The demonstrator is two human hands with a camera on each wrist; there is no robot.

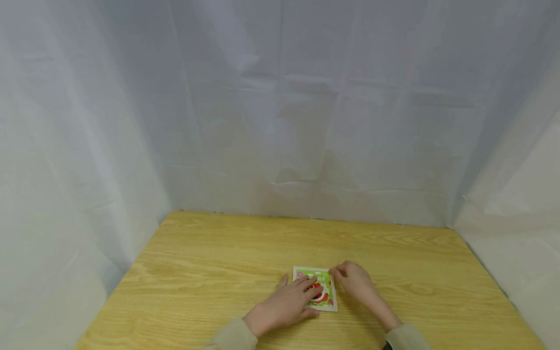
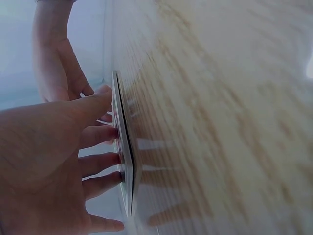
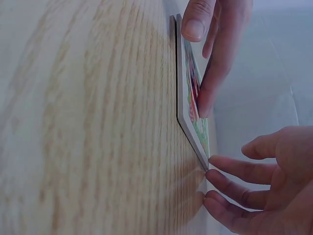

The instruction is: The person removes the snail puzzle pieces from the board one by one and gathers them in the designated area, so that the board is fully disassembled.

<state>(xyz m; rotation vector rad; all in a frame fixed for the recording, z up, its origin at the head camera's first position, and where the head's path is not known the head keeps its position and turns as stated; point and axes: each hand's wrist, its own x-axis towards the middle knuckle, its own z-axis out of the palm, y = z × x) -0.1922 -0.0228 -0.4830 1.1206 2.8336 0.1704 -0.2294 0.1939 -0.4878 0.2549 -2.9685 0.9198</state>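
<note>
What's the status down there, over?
Left hand on board, right hand at far right corner. Board face up on table. Left hand partly hides it.

Left hand (image 1: 286, 304) spread, right hand (image 1: 355, 282) loosely bent
Forearms (image 1: 384, 313) slant inward from either side; the left palm faces down, fingers parted and nearly straight — the right reaches farther forward, fingers (image 3: 242, 169) lightly crooked, thumb (image 3: 261, 146) apart from their tips.
</note>
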